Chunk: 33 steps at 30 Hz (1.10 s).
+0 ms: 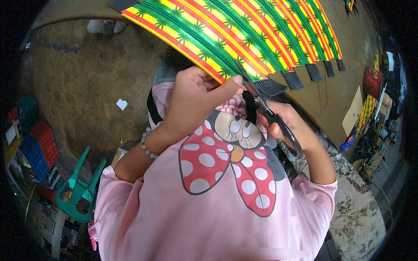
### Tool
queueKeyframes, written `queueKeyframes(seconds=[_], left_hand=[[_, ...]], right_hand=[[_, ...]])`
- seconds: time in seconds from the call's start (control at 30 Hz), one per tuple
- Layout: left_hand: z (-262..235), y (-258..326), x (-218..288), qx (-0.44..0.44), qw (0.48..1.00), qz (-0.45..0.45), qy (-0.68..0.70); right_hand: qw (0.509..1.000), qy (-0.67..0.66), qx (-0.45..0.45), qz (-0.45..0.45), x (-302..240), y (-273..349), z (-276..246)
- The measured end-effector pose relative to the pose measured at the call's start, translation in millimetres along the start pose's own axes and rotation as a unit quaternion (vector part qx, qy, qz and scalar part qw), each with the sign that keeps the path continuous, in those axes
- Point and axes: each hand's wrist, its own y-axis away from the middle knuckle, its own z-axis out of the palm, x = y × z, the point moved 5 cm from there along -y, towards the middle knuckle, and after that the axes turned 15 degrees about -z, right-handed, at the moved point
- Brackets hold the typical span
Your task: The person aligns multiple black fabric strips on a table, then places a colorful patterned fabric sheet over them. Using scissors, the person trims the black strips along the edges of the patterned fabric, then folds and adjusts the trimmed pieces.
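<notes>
A wide striped sheet (230,26) in red, yellow and green with a leaf print spreads across the top of the view. Zippers appear to run along its strips, and black mesh pieces (292,80) stick out at its near right edge. My left hand (185,98) pinches the sheet's near corner between thumb and fingers. Gripped in my right hand (289,119) is a pair of scissors (263,105) with black handles. Its blades point up and left, at the sheet's edge just right of my left thumb. Whether the blades have fabric between them, I cannot tell.
The brown work surface (87,69) carries a small white scrap (122,104). A green plastic chair (76,195) stands low left, near red and blue crates (43,141). Toward the right lie a cardboard piece (352,112), a dark red item (373,81) and assorted clutter.
</notes>
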Motion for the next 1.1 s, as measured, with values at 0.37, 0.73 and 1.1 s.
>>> queueKeyframes(seconds=[0.37,0.73,1.1], left_hand=[[-1.2,1.8,-6.8,0.006,1.0,-0.001,0.009],[48.9,5.2,-19.7,-0.279,0.907,-0.13,-0.287],[60.3,-45.0,83.5,-0.082,0.404,0.406,-0.816]], right_hand=[[0.998,0.028,-0.045,-0.041,6.6,6.3,-1.0],[0.815,0.08,0.539,0.198,36.5,240.4,-101.8],[0.791,0.142,0.595,-0.011,1.4,99.0,-68.9]])
